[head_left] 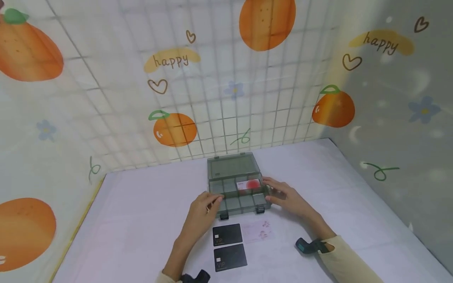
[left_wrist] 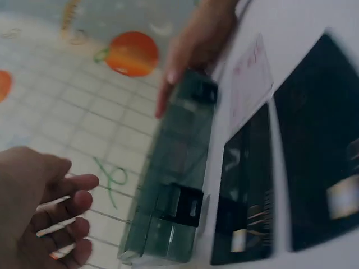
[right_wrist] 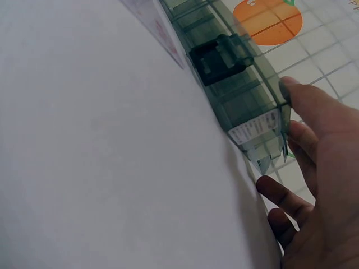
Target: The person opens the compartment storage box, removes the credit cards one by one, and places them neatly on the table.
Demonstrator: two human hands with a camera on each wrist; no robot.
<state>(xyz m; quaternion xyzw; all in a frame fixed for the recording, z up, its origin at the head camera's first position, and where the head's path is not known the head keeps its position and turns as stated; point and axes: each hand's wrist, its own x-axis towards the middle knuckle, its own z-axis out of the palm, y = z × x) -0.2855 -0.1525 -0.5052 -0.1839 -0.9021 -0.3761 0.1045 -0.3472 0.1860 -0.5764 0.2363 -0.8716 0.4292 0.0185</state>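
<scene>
A translucent grey-green plastic compartment box (head_left: 232,203) lies on the table with its lid (head_left: 233,166) raised at the back. A white card with a red patch (head_left: 244,185) lies in its rear right part. My left hand (head_left: 202,212) hovers at the box's left side; in the left wrist view its fingers (left_wrist: 66,204) are loosely bent and hold nothing. My right hand (head_left: 288,199) is at the box's right side, thumb at the rim near the front corner, other fingers spread along the end wall. Two black latches (right_wrist: 221,59) show on the front.
In front of the box lie two black VIP cards (head_left: 227,234), one nearer the front edge, and a pale pink flowered card (head_left: 257,231). White cloth covers the table (head_left: 148,208). A curtain printed with oranges (head_left: 175,129) hangs over a wire grid behind.
</scene>
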